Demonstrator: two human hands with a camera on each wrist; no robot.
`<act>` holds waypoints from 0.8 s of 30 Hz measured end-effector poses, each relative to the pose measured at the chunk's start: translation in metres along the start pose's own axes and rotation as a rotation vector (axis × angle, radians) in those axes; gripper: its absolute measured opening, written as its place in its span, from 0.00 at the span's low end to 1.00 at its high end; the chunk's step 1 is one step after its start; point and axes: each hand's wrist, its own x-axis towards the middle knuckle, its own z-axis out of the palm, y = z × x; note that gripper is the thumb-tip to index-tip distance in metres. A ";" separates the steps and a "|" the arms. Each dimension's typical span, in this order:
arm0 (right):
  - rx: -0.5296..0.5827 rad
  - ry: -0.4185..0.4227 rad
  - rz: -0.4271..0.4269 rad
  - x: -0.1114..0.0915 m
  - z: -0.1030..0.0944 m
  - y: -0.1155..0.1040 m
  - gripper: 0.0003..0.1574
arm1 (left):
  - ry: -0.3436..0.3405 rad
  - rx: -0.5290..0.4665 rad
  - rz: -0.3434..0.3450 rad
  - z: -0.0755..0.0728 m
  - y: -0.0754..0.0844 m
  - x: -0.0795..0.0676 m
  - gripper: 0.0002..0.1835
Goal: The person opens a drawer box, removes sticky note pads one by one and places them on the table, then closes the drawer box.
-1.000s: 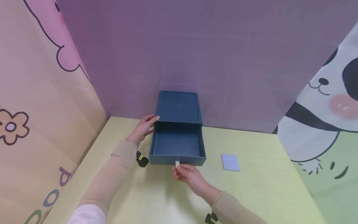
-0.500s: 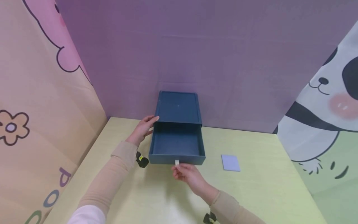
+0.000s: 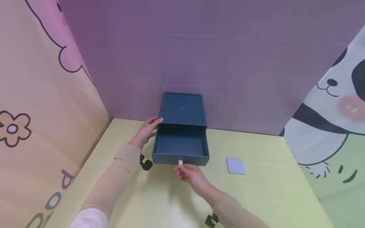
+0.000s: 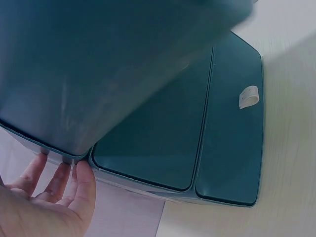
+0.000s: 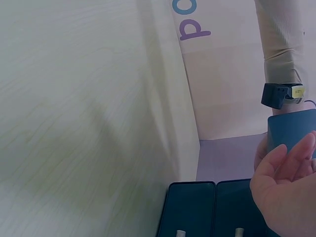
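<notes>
A dark blue drawer cabinet (image 3: pixel 182 109) stands against the back wall with its top drawer (image 3: pixel 179 145) pulled out; nothing lies inside the drawer. My right hand (image 3: pixel 194 178) pinches the pale pull tab (image 3: pixel 180 162) on the drawer front. My left hand (image 3: pixel 146 131) rests on the cabinet's left side near the front top corner. Seen from the left wrist, the fingers (image 4: pixel 84 190) lie nearly straight against that side. In the right wrist view, my right hand (image 5: pixel 289 195) is below the drawer front (image 5: pixel 291 128), partly covering it.
Lower drawers (image 4: pixel 148 138) of the cabinet are pushed in, one showing its own loop tab (image 4: pixel 249 97). A pale lavender square pad (image 3: pixel 235 165) lies on the table (image 3: pixel 265 177), right of the cabinet. Printed cloth walls close off both sides and the back.
The top drawer has slid slightly inward toward the cabinet, and my right hand has moved with its tab. My left hand stays in the same place on the cabinet.
</notes>
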 end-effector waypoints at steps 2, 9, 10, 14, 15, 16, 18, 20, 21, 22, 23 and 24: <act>0.000 0.003 -0.001 0.001 0.000 0.000 0.22 | 0.001 -0.002 0.002 0.000 0.000 0.000 0.35; 0.010 0.018 0.008 0.002 -0.001 0.000 0.22 | 0.009 -0.002 -0.008 0.002 0.001 -0.001 0.35; 0.012 0.020 0.009 0.002 -0.001 0.000 0.22 | 0.009 -0.003 -0.007 0.002 0.001 -0.001 0.35; 0.022 0.024 0.005 0.003 -0.001 0.000 0.22 | 0.011 -0.007 -0.002 0.003 0.001 -0.002 0.35; 0.024 0.025 0.003 0.003 -0.001 0.001 0.22 | 0.014 -0.008 -0.001 0.003 0.001 -0.002 0.35; 0.029 0.027 0.001 0.003 -0.001 0.001 0.22 | 0.014 -0.008 0.002 0.003 0.001 -0.002 0.36; 0.038 0.031 0.001 0.004 -0.001 0.001 0.22 | 0.023 -0.008 -0.001 0.004 0.000 -0.002 0.35; 0.044 0.035 -0.002 0.004 -0.002 0.001 0.22 | 0.027 -0.009 -0.001 0.004 -0.001 -0.001 0.36; 0.046 0.037 -0.002 0.005 -0.002 0.001 0.22 | 0.029 -0.009 -0.001 0.004 -0.001 -0.001 0.35; 0.051 0.041 -0.001 0.005 -0.002 0.001 0.21 | 0.029 -0.009 0.000 0.005 -0.001 -0.001 0.35; 0.053 0.044 0.001 0.006 -0.002 0.002 0.21 | 0.031 -0.010 -0.001 0.005 -0.001 0.000 0.35; 0.056 0.047 0.001 0.007 -0.002 0.002 0.20 | 0.032 -0.009 0.001 0.005 -0.001 0.000 0.35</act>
